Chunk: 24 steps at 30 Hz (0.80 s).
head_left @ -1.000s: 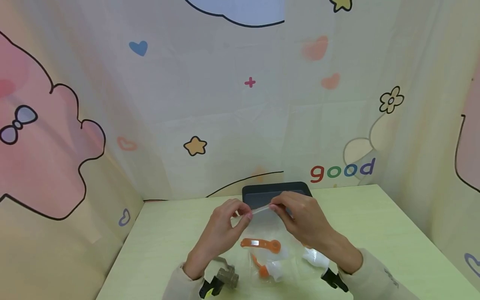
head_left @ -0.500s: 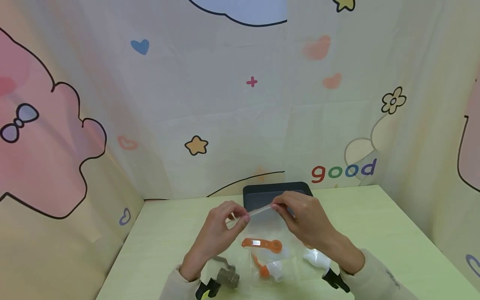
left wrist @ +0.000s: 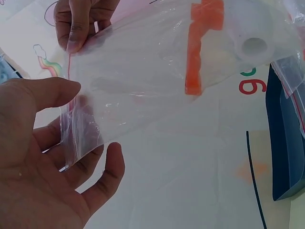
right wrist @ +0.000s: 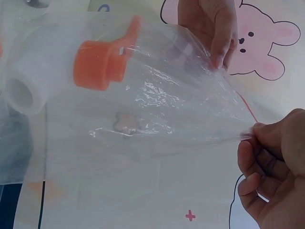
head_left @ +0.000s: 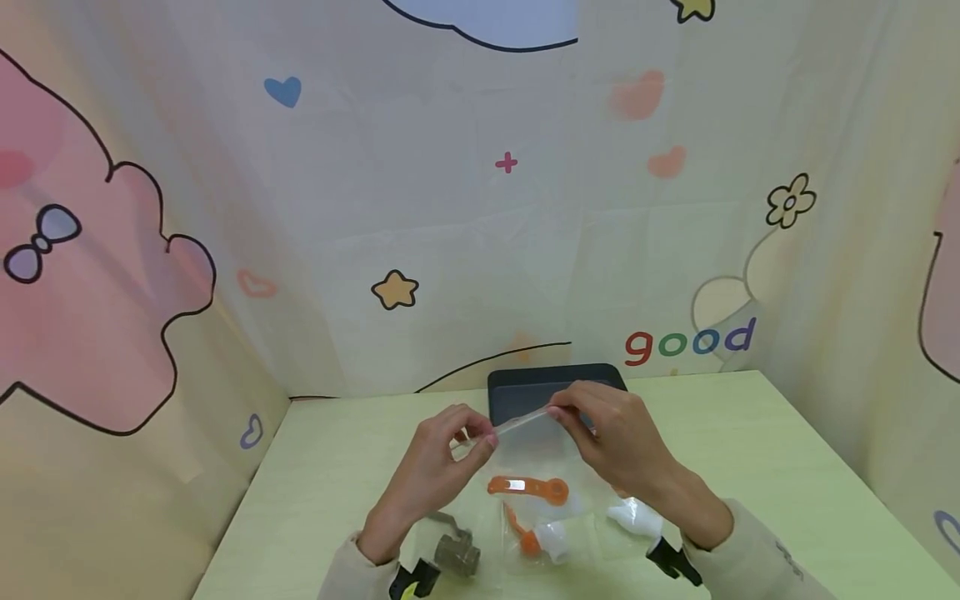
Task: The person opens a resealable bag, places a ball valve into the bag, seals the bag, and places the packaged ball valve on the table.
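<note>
A clear zip-seal bag (left wrist: 138, 76) with a red line along its seal hangs between my two hands. Inside it are an orange part with a lever handle (right wrist: 90, 67) and a white tubular piece (right wrist: 24, 95). My left hand (head_left: 431, 462) pinches the seal edge between thumb and fingers, its other fingers spread behind the plastic in the left wrist view. At the far corner of that edge, my right hand (head_left: 626, 437) pinches the bag, remaining fingers curled beneath. The seal strip is stretched taut and slopes up toward the right hand in the head view.
Behind the hands stands a dark tray (head_left: 517, 393) against the wall. On the light table lie a grey-brown valve (head_left: 457, 554) at left, a clear bag holding an orange-and-white part (head_left: 551, 540) in the middle, and a white bagged piece (head_left: 636, 517) at right.
My left thumb and fingers have slid slightly left along the seal edge, so more of the strip shows between the hands. The right hand keeps its pinch, shifted marginally right.
</note>
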Tool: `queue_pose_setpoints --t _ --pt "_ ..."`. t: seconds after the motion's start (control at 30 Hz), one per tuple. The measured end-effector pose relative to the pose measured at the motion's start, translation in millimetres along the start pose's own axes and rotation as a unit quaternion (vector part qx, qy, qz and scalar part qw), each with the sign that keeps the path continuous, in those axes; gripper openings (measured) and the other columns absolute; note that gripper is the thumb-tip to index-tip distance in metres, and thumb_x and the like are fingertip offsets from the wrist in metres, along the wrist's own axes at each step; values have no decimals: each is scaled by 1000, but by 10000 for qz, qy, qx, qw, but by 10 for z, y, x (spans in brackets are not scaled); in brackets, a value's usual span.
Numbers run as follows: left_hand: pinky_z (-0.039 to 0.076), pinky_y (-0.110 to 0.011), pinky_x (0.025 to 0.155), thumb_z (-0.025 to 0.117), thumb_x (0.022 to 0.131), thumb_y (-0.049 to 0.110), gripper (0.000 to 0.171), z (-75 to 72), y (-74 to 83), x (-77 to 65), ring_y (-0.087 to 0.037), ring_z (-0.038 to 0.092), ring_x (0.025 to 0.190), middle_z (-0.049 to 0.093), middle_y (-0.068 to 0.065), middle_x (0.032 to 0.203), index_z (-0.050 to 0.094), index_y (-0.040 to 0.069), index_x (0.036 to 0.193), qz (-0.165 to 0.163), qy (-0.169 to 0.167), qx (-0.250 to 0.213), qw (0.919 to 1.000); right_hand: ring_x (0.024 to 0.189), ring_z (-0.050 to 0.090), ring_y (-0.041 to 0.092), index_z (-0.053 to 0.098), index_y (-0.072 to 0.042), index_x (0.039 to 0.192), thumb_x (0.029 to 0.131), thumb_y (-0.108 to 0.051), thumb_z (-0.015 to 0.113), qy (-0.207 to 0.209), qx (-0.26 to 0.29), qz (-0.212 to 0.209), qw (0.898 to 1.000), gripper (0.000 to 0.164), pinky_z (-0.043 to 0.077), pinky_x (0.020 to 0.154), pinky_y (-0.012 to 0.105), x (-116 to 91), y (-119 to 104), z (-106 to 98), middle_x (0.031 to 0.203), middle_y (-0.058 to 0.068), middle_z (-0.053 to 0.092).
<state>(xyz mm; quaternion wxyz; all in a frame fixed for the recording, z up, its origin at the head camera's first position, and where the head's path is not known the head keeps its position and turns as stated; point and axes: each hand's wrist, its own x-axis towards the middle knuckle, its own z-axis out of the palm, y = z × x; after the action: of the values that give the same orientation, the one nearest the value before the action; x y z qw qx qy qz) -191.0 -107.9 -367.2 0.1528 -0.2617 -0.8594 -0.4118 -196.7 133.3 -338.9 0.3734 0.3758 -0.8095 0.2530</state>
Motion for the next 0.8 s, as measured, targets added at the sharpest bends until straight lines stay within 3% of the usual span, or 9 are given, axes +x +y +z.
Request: queue_pose_setpoints --t 0.13,0.37,0.63,0.8 --pt "50 -27 78 67 94 21 2 10 16 -2 -5 55 83 61 14 86 67 20 92 -59 -15 -61 10000 65 56 5 69 -9 85 78 -1 78 34 8 51 10000 14 49 58 20 -18 17 -27 77 -4 68" --pt "52 -29 75 65 95 17 5 38 13 0 -4 54 82 61 12 85 66 19 91 418 138 -10 9990 66 57 5 70 -10 86 78 0 78 69 46 83 9999 15 48 59 17 -52 29 -45 78 -4 69" --pt "50 -24 76 65 96 26 7 55 -32 -1 -3 55 81 61 13 85 67 20 94 270 -3 -123 9996 64 55 3 69 -10 85 77 1 78 221 2 -23 9998 17 44 59 13 -67 79 -87 78 -5 68" --pt "50 -23 73 63 96 20 6 81 -54 1 -3 55 80 61 10 84 66 17 92 445 96 -136 9989 62 52 2 69 -10 85 76 3 78 284 66 9 9996 18 42 57 12 -73 102 -99 77 -4 68"
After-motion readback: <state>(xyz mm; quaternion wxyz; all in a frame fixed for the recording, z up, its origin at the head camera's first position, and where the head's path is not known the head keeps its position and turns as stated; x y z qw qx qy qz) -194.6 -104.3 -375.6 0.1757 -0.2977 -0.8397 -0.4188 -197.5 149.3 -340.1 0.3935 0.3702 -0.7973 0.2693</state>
